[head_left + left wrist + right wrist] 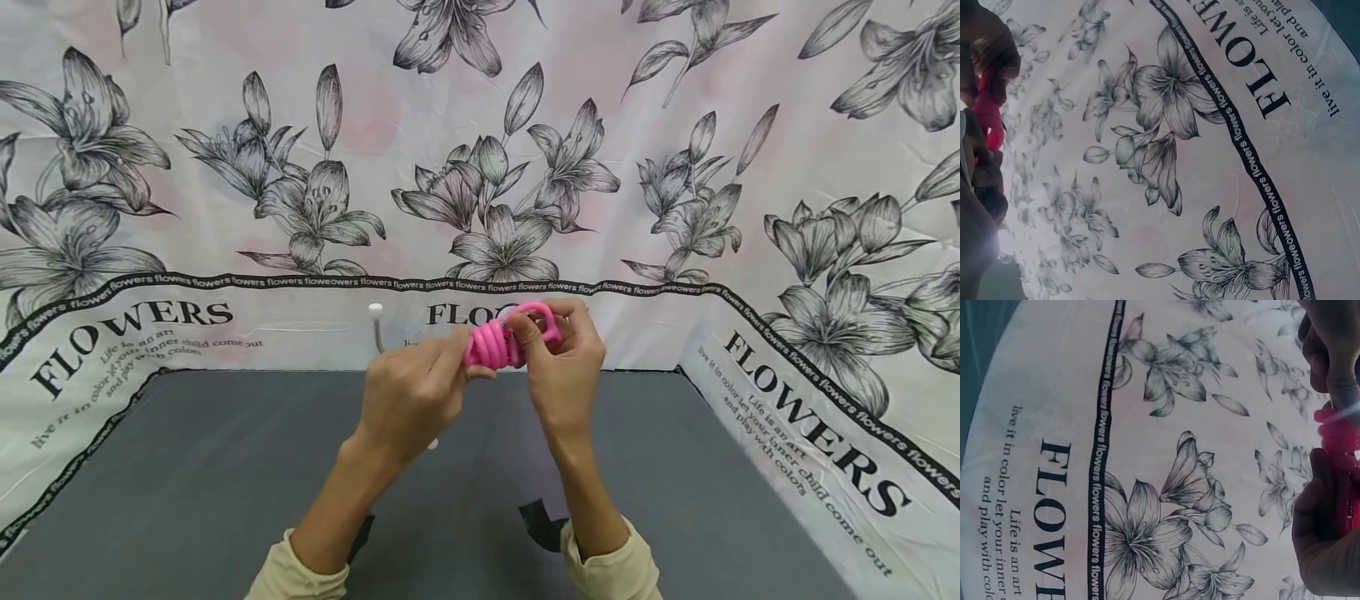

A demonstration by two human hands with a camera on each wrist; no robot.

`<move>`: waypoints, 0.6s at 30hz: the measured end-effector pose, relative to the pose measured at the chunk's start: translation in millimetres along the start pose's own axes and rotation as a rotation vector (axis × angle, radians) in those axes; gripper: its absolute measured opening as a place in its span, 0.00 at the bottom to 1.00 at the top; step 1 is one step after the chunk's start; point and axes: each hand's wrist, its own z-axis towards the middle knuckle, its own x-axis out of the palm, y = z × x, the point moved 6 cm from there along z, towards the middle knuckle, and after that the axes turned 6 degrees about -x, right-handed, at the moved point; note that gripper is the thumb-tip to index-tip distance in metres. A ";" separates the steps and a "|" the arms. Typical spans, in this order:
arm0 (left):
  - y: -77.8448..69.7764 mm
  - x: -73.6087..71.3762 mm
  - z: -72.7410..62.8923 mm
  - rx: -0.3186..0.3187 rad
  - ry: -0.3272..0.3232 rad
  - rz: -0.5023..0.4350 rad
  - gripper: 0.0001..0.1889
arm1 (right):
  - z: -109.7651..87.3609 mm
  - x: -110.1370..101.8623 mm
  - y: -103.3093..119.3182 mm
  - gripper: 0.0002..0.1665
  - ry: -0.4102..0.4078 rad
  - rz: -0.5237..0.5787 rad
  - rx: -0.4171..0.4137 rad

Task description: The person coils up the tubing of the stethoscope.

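A bright pink coiled cord is held up in front of me between both hands, its turns wound tightly side by side. My left hand pinches it at the left end. With thumb and fingers, my right hand grips the looped right end. In the left wrist view part of the pink cord shows between the hands at the left edge. The right wrist view shows its pink turns at the right edge. Fingers hide some of the cord.
A thin stalk with a white tip rises behind my left hand, and a small white tip shows below it. The dark grey table bears a black patch. Flower-printed cloth stands behind and along the sides.
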 end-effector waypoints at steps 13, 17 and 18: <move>24.9 3.3 -0.8 -0.111 0.203 -0.042 0.24 | 2.7 -0.7 -5.8 0.28 0.357 -0.171 0.167; 42.7 13.0 -7.6 -0.216 0.425 -0.084 0.21 | 10.5 -12.1 -9.2 0.25 0.318 -0.241 0.198; 47.5 18.0 -11.1 -0.240 0.497 -0.101 0.20 | 12.6 -16.4 -10.1 0.25 0.295 -0.245 0.205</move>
